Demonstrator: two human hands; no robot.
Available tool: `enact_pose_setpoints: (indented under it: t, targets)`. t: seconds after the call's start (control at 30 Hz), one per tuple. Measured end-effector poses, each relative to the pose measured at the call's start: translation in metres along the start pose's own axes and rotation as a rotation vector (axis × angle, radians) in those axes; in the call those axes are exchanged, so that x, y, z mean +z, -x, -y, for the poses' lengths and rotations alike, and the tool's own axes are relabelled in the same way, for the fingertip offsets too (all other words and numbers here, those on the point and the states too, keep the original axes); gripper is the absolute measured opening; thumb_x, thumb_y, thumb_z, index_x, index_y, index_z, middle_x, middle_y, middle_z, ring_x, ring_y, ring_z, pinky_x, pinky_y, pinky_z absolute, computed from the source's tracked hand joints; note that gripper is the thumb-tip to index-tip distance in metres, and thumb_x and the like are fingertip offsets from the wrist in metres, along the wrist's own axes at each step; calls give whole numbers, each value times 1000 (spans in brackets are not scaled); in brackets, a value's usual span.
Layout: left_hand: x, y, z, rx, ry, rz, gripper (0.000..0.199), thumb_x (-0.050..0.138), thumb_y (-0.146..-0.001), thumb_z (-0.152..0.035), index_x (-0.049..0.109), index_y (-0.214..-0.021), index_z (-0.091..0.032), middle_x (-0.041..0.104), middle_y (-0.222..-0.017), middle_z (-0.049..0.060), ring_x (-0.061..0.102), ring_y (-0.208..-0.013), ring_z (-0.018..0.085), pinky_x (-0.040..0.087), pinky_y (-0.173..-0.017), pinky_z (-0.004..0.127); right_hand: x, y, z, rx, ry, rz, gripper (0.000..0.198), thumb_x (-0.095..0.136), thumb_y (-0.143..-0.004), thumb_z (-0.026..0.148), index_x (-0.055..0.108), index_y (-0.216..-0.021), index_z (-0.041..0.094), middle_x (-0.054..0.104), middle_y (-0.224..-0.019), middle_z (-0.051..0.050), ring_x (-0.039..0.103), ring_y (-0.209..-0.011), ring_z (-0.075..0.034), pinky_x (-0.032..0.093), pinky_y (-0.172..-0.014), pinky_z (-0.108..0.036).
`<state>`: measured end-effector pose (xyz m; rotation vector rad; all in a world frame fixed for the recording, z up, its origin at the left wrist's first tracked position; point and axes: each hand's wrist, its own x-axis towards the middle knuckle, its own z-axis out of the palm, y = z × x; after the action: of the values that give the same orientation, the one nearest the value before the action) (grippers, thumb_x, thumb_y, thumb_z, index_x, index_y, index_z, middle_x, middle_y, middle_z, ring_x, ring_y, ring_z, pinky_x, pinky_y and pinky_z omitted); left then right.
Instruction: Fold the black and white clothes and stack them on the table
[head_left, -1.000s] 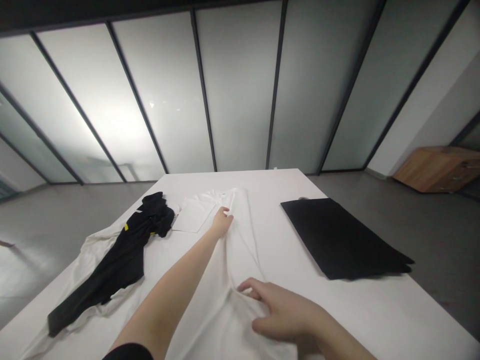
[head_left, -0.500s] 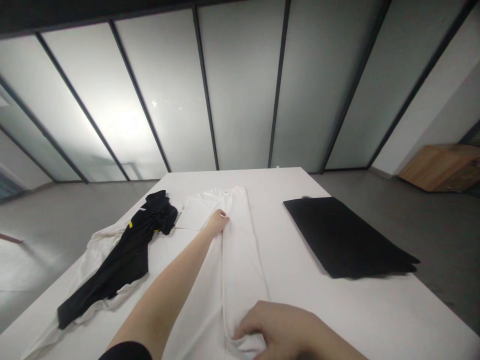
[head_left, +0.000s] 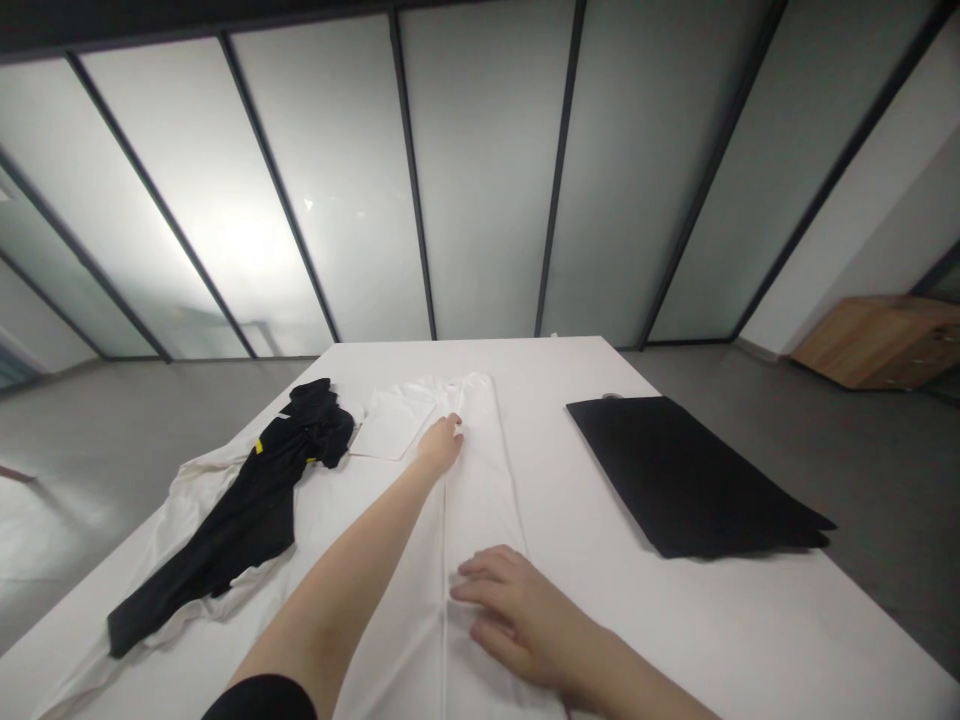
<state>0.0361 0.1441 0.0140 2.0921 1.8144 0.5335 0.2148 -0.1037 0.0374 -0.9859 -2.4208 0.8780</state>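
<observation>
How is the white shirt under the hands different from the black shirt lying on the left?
The white shirt is white; the black shirt is black with small yellow marks. The white shirt lies flat and smooth, folded into a long strip, while the black shirt is rumpled and heaped on another pale cloth. The left hand and right hand press on the white shirt; nothing touches the black shirt. Both rest on the white table.

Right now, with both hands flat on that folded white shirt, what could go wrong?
The folded flap of the white shirt is held only by the left hand and right hand; lifting either may let it spring open or crease. The black garment lies close to the left forearm, so a sweep could drag it. The white shirt also blends with the white table, so an uneven edge is easy to miss.
</observation>
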Motion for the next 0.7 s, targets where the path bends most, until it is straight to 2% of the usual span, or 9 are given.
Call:
enact_pose_setpoints:
  t: [0.07,0.13,0.23,0.3,0.4,0.5,0.57,0.7]
  targets:
    - [1,5,-6,17,-57,-16,28,58,-97,-20,66,-123,-26,67,-131,12,60,-126,27,46,-106,38,0,2,-4,83,76,81,59,63,-97,35,53,-155,29,38,-169,-12,26,-158,-37,25,-126,-57]
    - [3,12,-12,26,-97,-39,28,56,-98,-21,67,-123,-26,60,-142,13,53,-135,30,41,-113,44,1,5,-9,146,105,184,73,65,-97,41,38,-164,32,17,-176,-10,5,-162,-40,13,-129,-62]
    - [13,26,-22,72,-156,-71,32,56,-100,-30,65,-130,-26,47,-159,14,42,-146,34,33,-120,50,2,9,-12,145,87,257,92,77,-89,50,30,-167,35,2,-177,-10,-7,-161,-43,6,-129,-65]
    - [24,37,-26,124,-205,-58,40,53,-101,-40,61,-137,-25,41,-164,14,36,-150,36,28,-123,54,2,10,-12,89,58,270,95,81,-84,55,33,-165,39,0,-177,-9,-8,-160,-45,2,-127,-68]
    - [41,47,-28,150,-253,5,59,44,-103,-54,49,-153,-24,36,-169,17,27,-156,40,22,-124,60,3,9,-11,-39,27,296,81,78,-88,56,42,-160,44,6,-178,-5,-2,-161,-44,0,-127,-69]
    - [48,46,-25,159,-265,34,68,39,-103,-60,39,-161,-24,29,-172,17,21,-159,42,20,-125,61,7,7,-10,-123,16,327,71,74,-93,52,46,-158,45,9,-178,-2,2,-161,-42,3,-129,-66]
    - [48,40,-23,171,-267,41,69,38,-103,-60,38,-162,-23,27,-173,17,21,-159,42,19,-125,61,9,5,-8,-109,19,309,74,73,-93,54,44,-160,42,8,-178,-5,2,-162,-40,4,-129,-64]
    - [43,21,-21,169,-281,41,69,38,-104,-59,38,-162,-21,27,-173,19,21,-159,41,19,-126,59,13,-1,-6,28,77,188,74,68,-97,49,39,-163,34,13,-177,-9,5,-162,-38,5,-130,-63]
